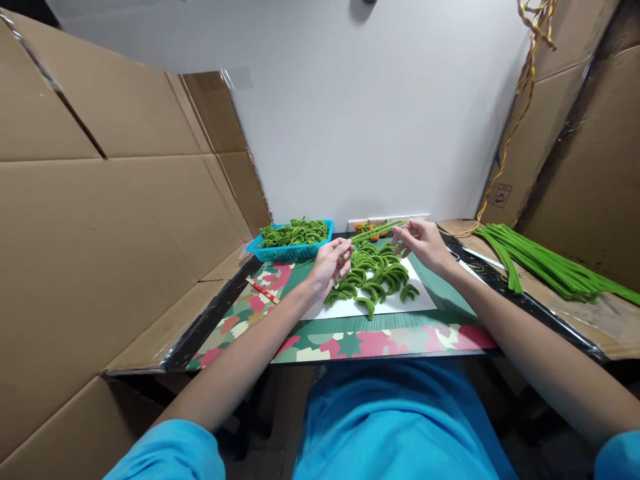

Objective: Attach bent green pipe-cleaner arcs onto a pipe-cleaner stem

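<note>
- Head view, clock read off the white paper [420, 303]: L hand [330, 263] at 10, thumb + fingers clamped on near end of a doubled green strand [364, 235], prob. to steady it.
- R hand [424, 243] at 2, by strand's far end; can't tell if fingertips pinch it or sit just apart.
- Strand slants up to R at 12, over curved green pcs [397, 272], prob. held up for a clear sight of it.
- Blue basket [295, 252] at 10, w/ more curved pcs, prob. there to keep them together.
- Long green stems [550, 267] at 3, bunched, prob. for easy R reach.
</note>
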A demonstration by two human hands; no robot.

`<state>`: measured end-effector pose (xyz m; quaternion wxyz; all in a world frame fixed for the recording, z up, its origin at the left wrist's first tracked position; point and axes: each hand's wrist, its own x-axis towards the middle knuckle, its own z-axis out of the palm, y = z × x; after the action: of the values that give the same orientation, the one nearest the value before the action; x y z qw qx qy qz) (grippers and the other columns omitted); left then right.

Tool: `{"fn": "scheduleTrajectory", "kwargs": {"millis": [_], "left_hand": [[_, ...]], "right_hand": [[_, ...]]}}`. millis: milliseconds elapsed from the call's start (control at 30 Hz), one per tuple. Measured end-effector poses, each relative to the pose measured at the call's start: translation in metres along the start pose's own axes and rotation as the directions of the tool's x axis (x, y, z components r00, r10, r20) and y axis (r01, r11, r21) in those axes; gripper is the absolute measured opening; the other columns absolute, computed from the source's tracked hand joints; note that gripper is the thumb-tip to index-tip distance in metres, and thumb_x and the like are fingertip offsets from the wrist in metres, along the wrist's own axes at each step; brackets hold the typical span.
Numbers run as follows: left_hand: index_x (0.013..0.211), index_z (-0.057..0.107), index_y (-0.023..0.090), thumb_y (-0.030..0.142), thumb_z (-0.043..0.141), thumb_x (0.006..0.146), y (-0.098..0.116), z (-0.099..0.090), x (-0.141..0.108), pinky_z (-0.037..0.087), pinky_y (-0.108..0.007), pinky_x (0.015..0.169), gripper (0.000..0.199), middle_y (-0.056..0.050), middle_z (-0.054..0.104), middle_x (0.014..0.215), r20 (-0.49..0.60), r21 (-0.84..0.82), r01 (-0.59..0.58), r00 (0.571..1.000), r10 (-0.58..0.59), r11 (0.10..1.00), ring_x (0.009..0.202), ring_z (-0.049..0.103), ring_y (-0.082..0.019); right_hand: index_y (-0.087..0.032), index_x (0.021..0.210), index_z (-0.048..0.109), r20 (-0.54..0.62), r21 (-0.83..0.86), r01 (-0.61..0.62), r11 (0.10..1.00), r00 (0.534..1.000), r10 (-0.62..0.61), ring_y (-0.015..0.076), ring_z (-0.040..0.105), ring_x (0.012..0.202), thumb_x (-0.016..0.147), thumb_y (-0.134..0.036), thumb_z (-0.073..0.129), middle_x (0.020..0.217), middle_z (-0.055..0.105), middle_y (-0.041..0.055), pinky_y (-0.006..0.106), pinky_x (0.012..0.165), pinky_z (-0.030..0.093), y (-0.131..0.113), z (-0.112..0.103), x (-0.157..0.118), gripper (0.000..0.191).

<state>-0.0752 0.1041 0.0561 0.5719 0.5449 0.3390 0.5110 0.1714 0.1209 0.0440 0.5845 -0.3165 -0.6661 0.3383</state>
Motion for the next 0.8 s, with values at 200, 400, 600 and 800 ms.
{"fn": "scheduleTrajectory", "kwargs": {"millis": [200,400,600,800], "left_hand": [[0.082,0.057,0.018,0.049,0.085,0.076,0.001,0.0,0.0,0.021,-0.017,0.032,0.043,0.009,0.045,0.064,0.015,0.008,0.0,1.0,0.0,1.0,0.036,0.041,-0.002],[0.081,0.057,0.018,0.047,0.084,0.075,0.002,-0.001,0.0,0.021,-0.018,0.033,0.041,0.009,0.045,0.064,0.003,-0.004,0.037,0.999,-0.037,0.999,0.037,0.04,-0.003],[0.079,0.055,0.017,0.046,0.082,0.075,0.008,-0.003,-0.001,0.019,-0.019,0.034,0.039,0.009,0.045,0.064,-0.063,-0.011,0.005,0.998,-0.006,1.0,0.037,0.04,-0.003],[0.075,0.054,0.017,0.041,0.077,0.078,0.005,-0.014,0.007,0.017,-0.018,0.035,0.033,0.009,0.042,0.061,-0.22,0.09,-0.105,0.968,0.122,0.99,0.036,0.037,-0.002]], "right_hand": [[-0.027,0.096,0.044,-0.015,0.146,-0.043,0.988,0.999,0.045,0.0159,0.072,0.056,0.078,-0.065,0.083,0.092,0.068,-0.0014,0.025,0.041,0.056,0.011,-0.014,0.008,0.057],[-0.024,0.104,0.057,0.098,0.064,0.031,0.998,0.995,-0.037,0.0194,0.073,0.069,0.082,-0.063,0.081,0.092,0.069,0.003,0.028,0.047,0.059,0.011,-0.017,0.008,0.051],[-0.023,0.096,0.066,0.156,-0.242,0.189,0.952,0.976,-0.154,0.0223,0.07,0.074,0.097,-0.059,0.065,0.087,0.07,0.0063,0.032,0.054,0.054,0.012,-0.017,0.003,0.036],[-0.023,0.094,0.071,0.339,-0.616,0.491,0.616,0.871,-0.356,0.0186,0.066,0.076,0.109,-0.04,0.05,0.098,0.074,0.007,0.031,0.068,0.047,0.016,-0.011,-0.004,0.03]]}}
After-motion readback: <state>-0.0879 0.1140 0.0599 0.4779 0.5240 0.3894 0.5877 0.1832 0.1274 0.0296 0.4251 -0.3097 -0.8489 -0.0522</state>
